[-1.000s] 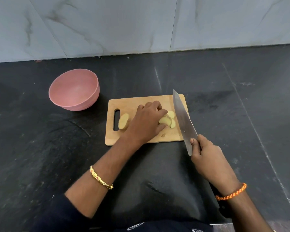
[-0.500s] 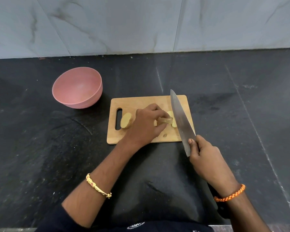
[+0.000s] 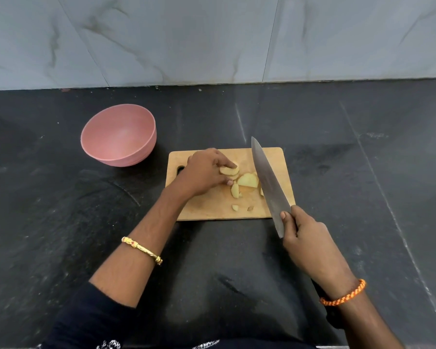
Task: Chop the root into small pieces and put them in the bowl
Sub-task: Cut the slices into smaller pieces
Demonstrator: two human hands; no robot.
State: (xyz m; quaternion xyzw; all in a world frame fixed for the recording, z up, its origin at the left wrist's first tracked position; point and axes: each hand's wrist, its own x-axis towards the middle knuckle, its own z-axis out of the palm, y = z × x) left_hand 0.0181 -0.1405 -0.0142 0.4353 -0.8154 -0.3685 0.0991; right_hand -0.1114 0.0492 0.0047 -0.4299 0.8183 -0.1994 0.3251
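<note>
Head view: left hand (image 3: 204, 173) pinches stacked root slices (image 3: 229, 171) between fingertips and thumb, over the wooden cutting board (image 3: 212, 206). Loose root pieces (image 3: 248, 181) lie just right of that pinch. Right hand (image 3: 303, 241) grips the knife (image 3: 268, 182), blade beside the pieces. Pink bowl (image 3: 118, 137) sits left, apart.

Pale yellow root slices (image 3: 247, 180) lie mid-board (image 3: 212, 210), a few stacked at left, small bits nearer. Knife (image 3: 268, 183) blade angled along board's right side. Pink bowl (image 3: 118, 138) upright, far left of board.
</note>
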